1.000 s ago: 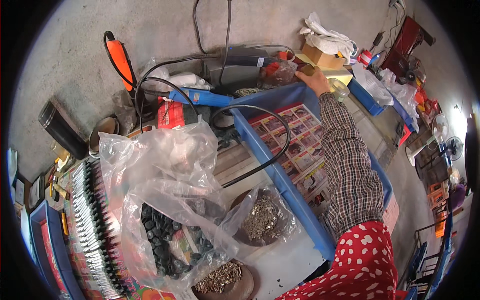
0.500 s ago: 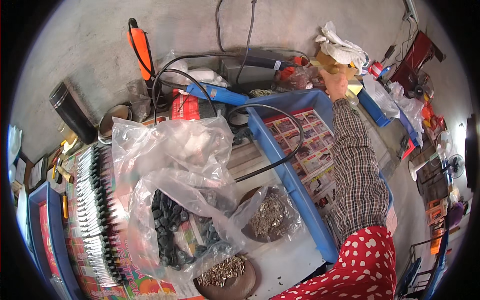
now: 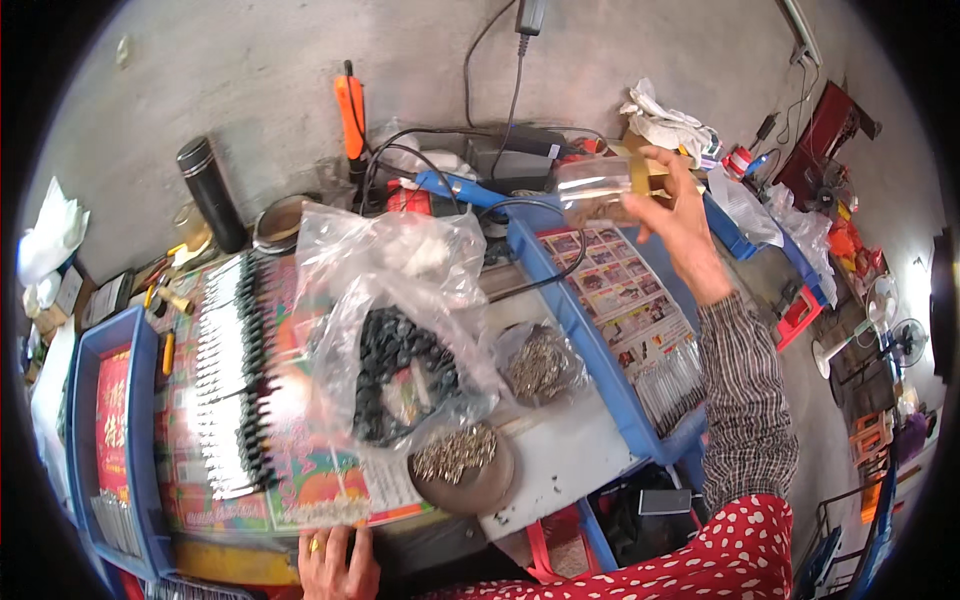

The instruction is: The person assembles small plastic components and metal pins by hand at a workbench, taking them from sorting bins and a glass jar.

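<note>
My right hand (image 3: 685, 225) is raised over the far end of the blue tray (image 3: 585, 330), gripping a clear plastic jar (image 3: 590, 190) by its yellow lid end. The jar lies tilted on its side with some brown contents low inside. My left hand (image 3: 338, 565) rests on the table's front edge, fingers stretched out, beside a small heap of pale bits (image 3: 320, 512). Nearer the middle, a brown dish (image 3: 490, 490) holds small metal parts. Behind it, more metal parts lie in a plastic-lined bowl (image 3: 540, 365). A clear bag (image 3: 470, 375) contains many black pieces.
Thin metal rods with black ends (image 3: 235, 370) lie in a long row at left. A second blue tray (image 3: 145, 400) stands beyond them. Along the wall are a black flask (image 3: 212, 195), an orange tool (image 3: 350, 115), a blue-handled tool (image 3: 455, 188) and looping black cables.
My right hand has drawn back from the far right clutter and now holds up the jar. My left hand has come into view at the front edge. The view has shifted.
</note>
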Demonstrator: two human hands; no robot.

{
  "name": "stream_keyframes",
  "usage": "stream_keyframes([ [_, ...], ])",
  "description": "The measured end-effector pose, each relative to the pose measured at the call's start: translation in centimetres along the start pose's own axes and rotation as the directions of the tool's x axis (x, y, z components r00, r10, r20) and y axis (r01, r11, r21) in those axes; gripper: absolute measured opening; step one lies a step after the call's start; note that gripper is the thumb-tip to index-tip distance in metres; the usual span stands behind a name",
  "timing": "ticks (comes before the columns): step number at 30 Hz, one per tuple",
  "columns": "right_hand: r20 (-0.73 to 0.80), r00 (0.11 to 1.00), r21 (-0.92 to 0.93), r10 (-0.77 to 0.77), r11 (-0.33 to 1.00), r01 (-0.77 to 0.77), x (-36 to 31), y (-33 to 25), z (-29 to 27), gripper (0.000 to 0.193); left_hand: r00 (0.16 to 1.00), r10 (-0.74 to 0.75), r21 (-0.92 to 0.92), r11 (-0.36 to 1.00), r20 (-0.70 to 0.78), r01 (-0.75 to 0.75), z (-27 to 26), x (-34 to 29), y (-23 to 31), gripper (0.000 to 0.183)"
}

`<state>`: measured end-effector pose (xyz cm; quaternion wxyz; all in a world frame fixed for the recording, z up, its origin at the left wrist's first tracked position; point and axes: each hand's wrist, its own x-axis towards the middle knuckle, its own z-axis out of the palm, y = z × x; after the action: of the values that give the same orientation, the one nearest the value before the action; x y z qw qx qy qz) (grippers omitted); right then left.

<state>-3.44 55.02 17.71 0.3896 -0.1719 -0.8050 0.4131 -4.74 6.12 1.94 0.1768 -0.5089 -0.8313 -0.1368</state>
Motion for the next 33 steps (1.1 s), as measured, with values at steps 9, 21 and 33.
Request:
stream_keyframes([
  [9, 0.505, 0.851, 0.152, -0.143, 0.986, 0.075, -16.1, -10.2, 5.6, 0.078, 0.961, -0.269, -0.72, 0.679, -0.066, 0.14, -0.4, 0.7, 1.1, 0.066],
  [21, 0.6, 0.8, 0.153, 0.002, 0.981, -0.117, -31.1, -14.2, 14.2, 0.084, 0.874, -0.439, -0.926, -0.375, 0.208, 0.032, -1.4, -2.9, 1.7, 0.081],
  [33, 0.405, 0.799, 0.032, -0.445, 0.88, 0.474, -34.5, -13.8, 18.2, 0.084, 0.77, -0.609, -0.963, -0.268, 0.189, 0.024, -0.2, -6.6, 1.9, 0.052],
])
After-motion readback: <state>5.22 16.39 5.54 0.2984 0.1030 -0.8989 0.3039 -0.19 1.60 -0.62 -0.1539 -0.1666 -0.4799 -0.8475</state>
